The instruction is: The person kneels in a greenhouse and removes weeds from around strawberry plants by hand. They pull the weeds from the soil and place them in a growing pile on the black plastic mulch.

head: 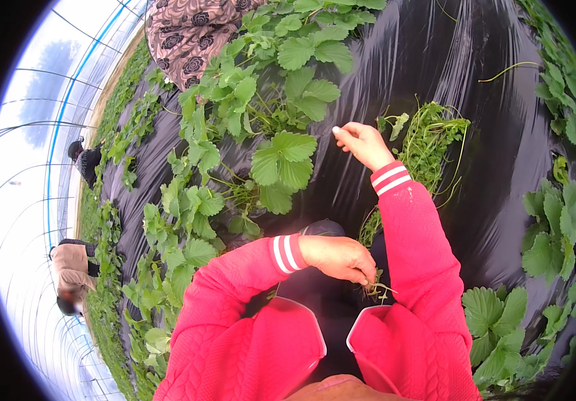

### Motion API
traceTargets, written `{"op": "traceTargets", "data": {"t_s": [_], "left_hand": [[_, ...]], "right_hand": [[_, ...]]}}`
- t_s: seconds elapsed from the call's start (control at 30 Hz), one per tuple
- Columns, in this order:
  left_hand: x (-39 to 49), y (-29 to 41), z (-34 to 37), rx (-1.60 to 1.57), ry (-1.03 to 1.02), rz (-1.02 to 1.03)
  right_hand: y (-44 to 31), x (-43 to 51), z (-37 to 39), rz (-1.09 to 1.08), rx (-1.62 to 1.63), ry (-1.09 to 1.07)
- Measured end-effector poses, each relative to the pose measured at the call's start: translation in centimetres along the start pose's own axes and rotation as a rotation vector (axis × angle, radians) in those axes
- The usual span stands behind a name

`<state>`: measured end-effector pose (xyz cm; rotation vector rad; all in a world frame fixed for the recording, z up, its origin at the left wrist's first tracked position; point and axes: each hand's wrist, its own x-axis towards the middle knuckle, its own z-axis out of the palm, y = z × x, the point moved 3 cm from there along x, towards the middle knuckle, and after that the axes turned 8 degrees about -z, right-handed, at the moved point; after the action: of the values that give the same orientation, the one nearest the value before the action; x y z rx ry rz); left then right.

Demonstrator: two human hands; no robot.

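Note:
My left hand (340, 259) is low in front of my lap, its fingers closed on a small plucked sprig (379, 289) with thin pale stems. Farther forward and to the right is my right hand (365, 143), fingers curled, over the black plastic mulch film (328, 165); whether something small sits between its fingertips I cannot tell. Just to its left, strawberry plants (283, 165) with broad toothed leaves grow through the film. A heap of pulled green stems (425, 140) lies on the film right of my right hand, partly behind my sleeve.
Another strawberry row (543, 250) runs along the right. A person in patterned clothing (192, 35) is close by at the top. Two more people (85, 160) are at distant rows on the left, beside the plastic greenhouse wall (32, 175). A loose stem (508, 70) lies on the film.

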<state>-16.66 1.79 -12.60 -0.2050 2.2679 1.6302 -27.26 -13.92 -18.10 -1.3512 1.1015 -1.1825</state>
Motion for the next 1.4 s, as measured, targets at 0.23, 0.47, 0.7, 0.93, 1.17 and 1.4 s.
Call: {"op": "traceTargets", "data": {"t_s": [0.23, 0.47, 0.7, 0.93, 1.17, 1.4], "left_hand": [[-6.7, -12.0, -12.3, -0.075, 1.246, -0.358], [-13.1, -17.6, -16.6, 0.289, 1.387, -0.567], [-10.0, -15.2, -15.9, 0.718, 1.378, -0.588], [-11.2, -15.9, -16.8, 0.464, 1.302, -0.645], [-11.5, -15.8, -17.3, 0.610, 1.442, -0.806], [-10.3, -14.4, -16.3, 0.793, 1.435, -0.976]], "right_hand": [[1.2, 0.4, 1.0, -0.097, -0.163, -0.047], [1.4, 0.6, 0.9, -0.075, -0.119, -0.053], [1.4, 0.7, 1.6, -0.156, -0.108, -0.073], [1.6, 0.5, 1.6, -0.116, -0.067, -0.091], [1.0, 0.5, 1.8, -0.136, -0.064, -0.069], [0.6, 0.5, 1.4, -0.127, -0.031, -0.081]]}}
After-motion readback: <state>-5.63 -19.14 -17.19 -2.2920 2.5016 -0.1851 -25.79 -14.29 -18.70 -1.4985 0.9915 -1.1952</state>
